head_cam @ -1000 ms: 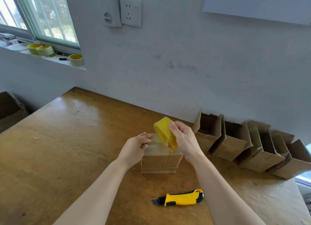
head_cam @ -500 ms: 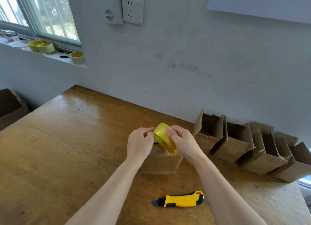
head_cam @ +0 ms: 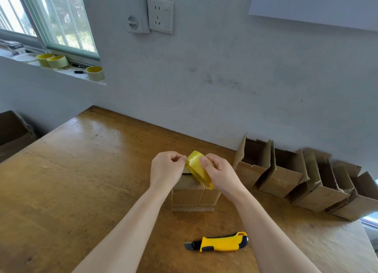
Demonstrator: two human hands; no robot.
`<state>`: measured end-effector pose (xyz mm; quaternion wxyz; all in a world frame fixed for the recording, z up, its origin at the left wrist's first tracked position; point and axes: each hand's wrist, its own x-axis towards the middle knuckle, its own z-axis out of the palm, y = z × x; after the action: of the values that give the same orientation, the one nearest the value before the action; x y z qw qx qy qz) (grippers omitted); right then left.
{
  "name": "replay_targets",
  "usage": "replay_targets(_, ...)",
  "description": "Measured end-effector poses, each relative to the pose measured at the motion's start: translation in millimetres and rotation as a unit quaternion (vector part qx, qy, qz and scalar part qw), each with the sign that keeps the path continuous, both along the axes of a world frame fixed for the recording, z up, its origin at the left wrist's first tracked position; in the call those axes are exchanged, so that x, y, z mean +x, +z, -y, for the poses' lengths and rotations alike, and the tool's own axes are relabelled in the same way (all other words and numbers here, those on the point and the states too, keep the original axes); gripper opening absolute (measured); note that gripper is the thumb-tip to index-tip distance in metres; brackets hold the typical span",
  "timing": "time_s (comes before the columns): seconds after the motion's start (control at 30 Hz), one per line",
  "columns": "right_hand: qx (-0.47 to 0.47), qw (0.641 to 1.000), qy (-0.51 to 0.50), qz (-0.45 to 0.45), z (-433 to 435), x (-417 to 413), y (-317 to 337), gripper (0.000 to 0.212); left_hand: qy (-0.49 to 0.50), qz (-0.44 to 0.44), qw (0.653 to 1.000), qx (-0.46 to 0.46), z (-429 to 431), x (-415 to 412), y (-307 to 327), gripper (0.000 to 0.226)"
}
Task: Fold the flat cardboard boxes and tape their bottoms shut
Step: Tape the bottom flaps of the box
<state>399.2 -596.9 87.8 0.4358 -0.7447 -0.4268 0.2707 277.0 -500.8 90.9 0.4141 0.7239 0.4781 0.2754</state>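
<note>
A small folded cardboard box [head_cam: 193, 198] stands on the wooden table [head_cam: 81, 180], its top partly hidden by my hands. Just above it my right hand [head_cam: 219, 173] grips a yellow tape roll [head_cam: 199, 171], tilted on edge. My left hand [head_cam: 166, 171] is at the roll's left rim, thumb and fingers pinched at the tape's edge. Whether a loose tape end is between those fingers is too small to tell.
A yellow and black utility knife [head_cam: 221, 244] lies on the table near me. Several folded boxes [head_cam: 286, 176] line the wall at the right. Three tape rolls [head_cam: 95, 72] sit on the window sill. Another carton [head_cam: 12, 133] stands off the table's left edge.
My left hand has lifted off the box top and come up to the tape roll. The right hand has lowered the roll slightly toward the box.
</note>
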Motion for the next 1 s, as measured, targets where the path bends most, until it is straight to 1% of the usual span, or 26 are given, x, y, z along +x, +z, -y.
replay_targets(0.07,0.002,1.000,0.011,0.009,0,-2,1,0.031,0.005,0.033,0.995,-0.089,-7,0,2,0.013)
replay_targets(0.13,-0.002,1.000,0.019,0.015,0,-3,1,0.028,-0.002,0.043,0.986,-0.160,-12,0,6,0.011)
replay_targets(0.17,-0.002,1.000,0.022,0.017,0,-4,1,0.027,-0.006,0.040,0.982,-0.184,-14,0,7,0.012)
replay_targets(0.23,0.002,0.999,0.025,0.022,-1,-5,1,0.030,-0.011,0.025,0.979,-0.202,-16,0,8,0.014)
replay_targets(0.37,0.002,0.999,0.026,0.024,0,-6,1,0.029,-0.036,-0.012,0.979,-0.199,-15,1,8,0.015)
replay_targets(0.47,0.003,1.000,0.025,0.013,1,-7,3,0.027,-0.039,-0.001,0.980,-0.193,-12,0,7,0.015)
replay_targets(0.6,-0.001,1.000,0.025,0.018,2,-7,3,0.029,-0.025,0.004,0.990,-0.135,-6,-5,2,0.021)
replay_targets(0.67,-0.003,0.999,0.024,0.027,1,-8,2,0.028,-0.018,-0.012,0.995,-0.095,-4,-8,3,0.025)
replay_targets(0.73,-0.003,0.999,0.021,0.029,0,-9,2,0.027,-0.017,-0.039,0.998,-0.048,-2,-11,6,0.023)
replay_targets(0.8,-0.005,0.999,0.020,0.028,0,-9,2,0.027,-0.022,-0.052,0.998,-0.023,-2,-11,10,0.020)
replay_targets(0.9,-0.007,0.999,0.023,0.030,1,-9,2,0.027,-0.022,-0.051,0.998,-0.041,-6,-10,13,0.016)
replay_targets(1.0,-0.011,0.999,0.029,0.031,1,-10,2,0.028,-0.023,-0.024,0.992,-0.124,-12,-9,12,0.012)
